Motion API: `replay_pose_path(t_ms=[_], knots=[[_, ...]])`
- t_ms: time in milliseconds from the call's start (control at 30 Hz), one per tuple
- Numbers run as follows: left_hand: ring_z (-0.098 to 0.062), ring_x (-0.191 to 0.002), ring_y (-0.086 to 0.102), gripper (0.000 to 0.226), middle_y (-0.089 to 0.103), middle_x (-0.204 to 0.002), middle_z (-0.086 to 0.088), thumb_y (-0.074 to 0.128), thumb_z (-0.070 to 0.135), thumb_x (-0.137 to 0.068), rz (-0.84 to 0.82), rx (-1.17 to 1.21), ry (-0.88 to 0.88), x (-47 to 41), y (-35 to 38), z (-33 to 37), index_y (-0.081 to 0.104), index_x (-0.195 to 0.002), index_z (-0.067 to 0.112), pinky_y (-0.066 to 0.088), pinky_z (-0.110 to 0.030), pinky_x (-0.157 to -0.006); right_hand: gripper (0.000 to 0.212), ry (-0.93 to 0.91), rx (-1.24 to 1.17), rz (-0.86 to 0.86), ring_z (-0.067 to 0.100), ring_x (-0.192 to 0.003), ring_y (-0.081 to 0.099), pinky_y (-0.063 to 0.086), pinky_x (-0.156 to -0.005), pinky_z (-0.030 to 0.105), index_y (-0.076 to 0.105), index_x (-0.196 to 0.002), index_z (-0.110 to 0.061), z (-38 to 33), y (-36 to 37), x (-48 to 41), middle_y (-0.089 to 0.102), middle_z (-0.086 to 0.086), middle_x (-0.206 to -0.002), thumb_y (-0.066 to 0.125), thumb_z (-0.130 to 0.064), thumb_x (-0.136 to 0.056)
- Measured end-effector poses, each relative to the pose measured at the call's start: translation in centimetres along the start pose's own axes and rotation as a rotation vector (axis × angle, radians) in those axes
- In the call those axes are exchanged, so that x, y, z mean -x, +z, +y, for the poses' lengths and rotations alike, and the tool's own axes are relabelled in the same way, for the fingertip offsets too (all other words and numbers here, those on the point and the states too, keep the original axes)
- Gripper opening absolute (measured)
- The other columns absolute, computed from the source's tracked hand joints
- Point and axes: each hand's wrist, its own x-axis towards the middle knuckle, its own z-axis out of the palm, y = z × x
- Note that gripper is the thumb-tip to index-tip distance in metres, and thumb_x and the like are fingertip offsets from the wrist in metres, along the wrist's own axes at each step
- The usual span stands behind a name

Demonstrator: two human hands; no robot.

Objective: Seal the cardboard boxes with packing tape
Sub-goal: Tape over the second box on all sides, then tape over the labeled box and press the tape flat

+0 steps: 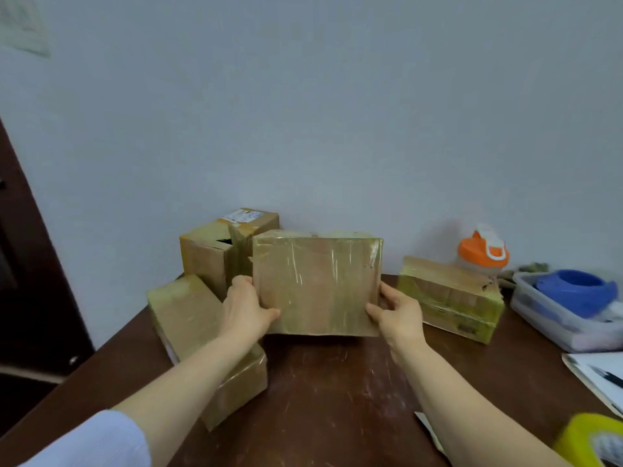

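Observation:
A tape-covered cardboard box (317, 281) stands on edge at the middle of the brown table (337, 399), its broad face toward me. My left hand (244, 310) grips its left side, thumb on the front face. My right hand (396, 313) grips its right side the same way. A long taped box (188, 318) lies at the left under my left forearm. A taller box (212, 254) with a gap in its top stands behind. Another taped box (451, 298) lies at the right. A yellow tape roll (590, 439) sits at the bottom right corner.
A clear plastic tub (559, 318) with a blue tape dispenser (576, 291) stands at the right edge. An orange-lidded bottle (482, 252) is near the wall. Papers (596, 375) lie at the right. A dark cabinet (30, 281) borders the table's left.

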Motion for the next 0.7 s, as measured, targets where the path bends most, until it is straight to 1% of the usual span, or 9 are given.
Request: replay_pose_path(t_ms=[67, 200, 300, 333, 400, 467, 533, 600, 700], knots=[[-0.029, -0.101, 0.059, 0.072, 0.054, -0.117, -0.006, 0.078, 0.029, -0.074, 0.026, -0.007, 0.032, -0.9, 0.4, -0.1, 0.033, -0.128, 0.012, 0.049, -0.041, -0.083, 0.053, -0.018, 0.137, 0.026, 0.023, -0.12, 0.053, 0.043, -0.104, 0.038, 0.046, -0.137, -0.007, 0.1, 0.6, -1.1, 0.052, 0.01, -0.136, 0.061, 0.0, -0.087], [-0.023, -0.099, 0.058, 0.075, 0.056, -0.113, -0.003, 0.065, 0.024, -0.086, -0.035, -0.021, 0.133, -2.4, 1.6, 0.7, 0.018, -0.144, 0.017, 0.046, -0.032, -0.078, 0.083, -0.087, 0.225, -0.034, 0.021, -0.133, 0.029, 0.026, -0.096, 0.019, 0.018, -0.149, -0.032, -0.3, 2.4, -2.2, 0.004, 0.006, -0.154, 0.067, -0.015, -0.085], [-0.018, -0.096, 0.059, 0.066, 0.056, -0.104, 0.005, 0.053, 0.014, -0.089, -0.152, 0.057, 0.15, -3.4, 2.2, 1.2, 0.023, -0.147, 0.017, 0.049, -0.031, -0.082, 0.078, -0.123, 0.308, -0.129, 0.018, -0.143, 0.011, 0.022, -0.096, 0.019, 0.017, -0.148, -0.039, -0.7, 4.2, -2.4, -0.005, 0.001, -0.157, 0.064, -0.024, -0.088], [-0.018, -0.1, 0.058, 0.058, 0.057, -0.107, 0.006, 0.051, 0.014, -0.089, -0.107, 0.059, 0.167, -3.8, 2.0, 1.0, 0.032, -0.143, 0.019, 0.049, -0.033, -0.086, 0.076, -0.149, 0.351, -0.093, 0.019, -0.145, 0.007, 0.023, -0.099, 0.021, 0.017, -0.149, -0.036, -0.8, 4.6, -2.5, -0.006, 0.004, -0.158, 0.062, -0.026, -0.089], [-0.018, -0.106, 0.053, 0.043, 0.054, -0.107, 0.006, 0.053, 0.015, -0.086, 0.13, 0.06, 0.207, -5.1, 1.2, 0.3, 0.047, -0.128, 0.019, 0.045, -0.033, -0.09, 0.072, -0.332, 0.413, 0.06, 0.024, -0.146, 0.003, 0.02, -0.108, 0.029, 0.02, -0.149, -0.029, -1.0, 5.5, -2.2, -0.002, 0.01, -0.158, 0.06, -0.027, -0.089], [-0.023, -0.113, 0.043, 0.039, 0.048, -0.109, -0.001, 0.058, 0.014, -0.08, 0.386, 0.104, 0.176, -6.6, 0.2, -0.4, 0.05, -0.119, 0.014, 0.035, -0.031, -0.094, 0.074, -0.5, 0.447, 0.144, 0.029, -0.144, 0.002, 0.015, -0.115, 0.047, 0.024, -0.148, -0.029, -1.3, 6.4, -1.9, 0.002, 0.015, -0.156, 0.063, -0.038, -0.085], [-0.028, -0.125, 0.029, 0.056, 0.04, -0.126, -0.011, 0.064, 0.017, -0.074, 0.489, 0.139, 0.068, -8.5, -0.9, -0.9, 0.043, -0.126, 0.009, 0.025, -0.032, -0.103, 0.084, -0.548, 0.566, 0.127, 0.032, -0.143, -0.006, 0.01, -0.113, 0.057, 0.025, -0.147, -0.036, -1.3, 7.5, -1.8, -0.001, 0.016, -0.156, 0.064, -0.059, -0.077], [-0.029, -0.138, 0.01, 0.09, 0.018, -0.147, -0.015, 0.073, 0.026, -0.068, 0.413, 0.114, -0.037, -10.4, -1.7, -1.4, 0.023, -0.142, 0.01, 0.014, -0.035, -0.112, 0.089, -0.547, 0.673, 0.084, 0.03, -0.142, -0.015, 0.007, -0.113, 0.061, 0.032, -0.143, -0.039, -0.9, 8.2, -2.5, -0.001, 0.015, -0.156, 0.063, -0.072, -0.067], [-0.028, -0.143, -0.02, 0.138, -0.019, -0.155, -0.017, 0.085, 0.041, -0.055, 0.222, -0.1, -0.14, -12.9, -2.5, -2.7, -0.013, -0.149, 0.016, -0.005, -0.042, -0.115, 0.083, -0.496, 0.606, 0.045, 0.031, -0.142, -0.018, 0.013, -0.112, 0.063, 0.044, -0.132, -0.032, -0.4, 8.5, -4.3, 0.001, 0.015, -0.155, 0.076, -0.06, -0.062]])
